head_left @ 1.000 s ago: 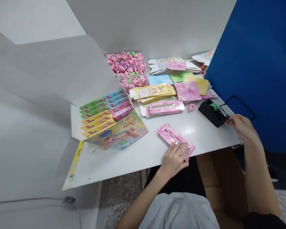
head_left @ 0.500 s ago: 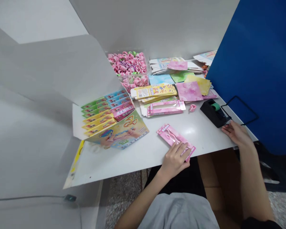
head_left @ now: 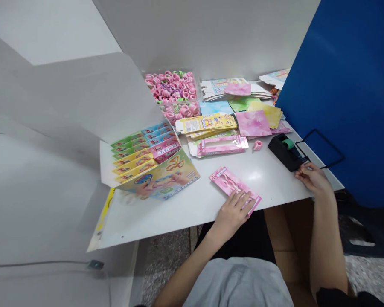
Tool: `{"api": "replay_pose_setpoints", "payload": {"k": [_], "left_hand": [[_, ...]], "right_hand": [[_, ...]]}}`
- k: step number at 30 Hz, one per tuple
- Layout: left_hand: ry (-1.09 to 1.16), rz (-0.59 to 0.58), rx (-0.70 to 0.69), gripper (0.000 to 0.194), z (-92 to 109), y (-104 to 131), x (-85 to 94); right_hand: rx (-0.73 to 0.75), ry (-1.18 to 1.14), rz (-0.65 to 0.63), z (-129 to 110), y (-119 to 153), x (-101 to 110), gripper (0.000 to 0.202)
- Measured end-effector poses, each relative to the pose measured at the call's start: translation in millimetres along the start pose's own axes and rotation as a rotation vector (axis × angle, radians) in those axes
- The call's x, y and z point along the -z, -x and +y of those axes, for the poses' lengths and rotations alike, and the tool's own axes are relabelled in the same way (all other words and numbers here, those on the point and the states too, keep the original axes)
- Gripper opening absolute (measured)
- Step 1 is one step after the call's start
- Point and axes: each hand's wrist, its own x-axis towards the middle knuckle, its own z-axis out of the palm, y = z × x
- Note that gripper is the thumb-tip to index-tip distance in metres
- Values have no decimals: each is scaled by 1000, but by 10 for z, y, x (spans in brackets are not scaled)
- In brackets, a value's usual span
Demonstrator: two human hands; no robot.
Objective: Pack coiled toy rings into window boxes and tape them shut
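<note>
My left hand [head_left: 233,213] lies over the lower end of a pink cardboard box [head_left: 233,181] with a clear window, gripping it near the table's front edge. Pink looped pieces show through that window. At the right, my right hand [head_left: 315,177] has its fingers pinched at the cutting end of a black tape dispenser [head_left: 284,152] with a green core; the strip of tape between the fingertips is too small to make out. One small pink ring [head_left: 257,145] rests between the box and the dispenser.
A display carton [head_left: 166,177] holding rows of coloured boxes stands at left. Behind are a clear bin [head_left: 173,87] of pink and green rings, yellow flat boxes [head_left: 208,123], a pink empty box [head_left: 222,145] and coloured cards [head_left: 252,123]. A blue panel [head_left: 345,94] bounds the right side.
My right hand has shifted slightly at the dispenser's end, its fingers drawn closer together. My left hand stays on the pink box.
</note>
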Motion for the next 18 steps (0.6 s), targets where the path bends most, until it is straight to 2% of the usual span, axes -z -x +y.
{"api": "replay_pose_setpoints", "payload": {"k": [5,8,10,13,16,18], "left_hand": [[-77,149,-74,54,0,34,15],[-53,229,-103,50,5,26,195],[3,341,-93,43,2,-12,366],[90,510,-38,34,-31,-110,610],[128,612,71,33,-93,-209,759],[141,650,158,34,-137,-251,803]], "right_hand": [[-78,64,-9,-30,369,71,44],[-82,157,-57,0,727,106,45],[-41,234,-191,7,955,63,40],[24,234,-404,-51,1231,-169,35],[52,200,-570,-164,1450,-585,28],[51,214,-630,-219,1581,-902,24]]}}
